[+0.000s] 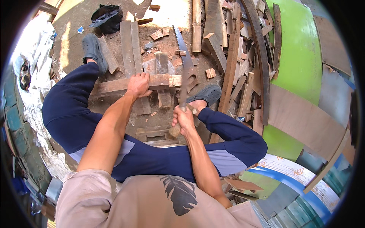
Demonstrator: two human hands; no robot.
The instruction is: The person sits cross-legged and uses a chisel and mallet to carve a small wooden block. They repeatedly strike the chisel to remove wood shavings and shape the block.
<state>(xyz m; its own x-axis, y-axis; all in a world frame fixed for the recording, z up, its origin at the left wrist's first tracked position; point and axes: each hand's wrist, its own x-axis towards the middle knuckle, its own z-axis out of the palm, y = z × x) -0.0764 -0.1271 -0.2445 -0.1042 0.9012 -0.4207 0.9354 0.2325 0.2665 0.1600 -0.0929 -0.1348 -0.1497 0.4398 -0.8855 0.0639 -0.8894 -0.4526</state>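
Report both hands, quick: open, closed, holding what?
Left hand: on the beam; whether it is closed around it cannot be told.
Right hand: closed, holding the saw by its handle.

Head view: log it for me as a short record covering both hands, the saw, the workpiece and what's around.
Left hand: on the wooden beam, fingers curled
Right hand: closed around the saw's handle
Saw: blade pointing away from the person, beside the beam's pale end; contact unclear
Beam: lying crosswise over a short board
Feet: grey clogs, one each side
Right side: wood pile, green panel
Far left: black bag
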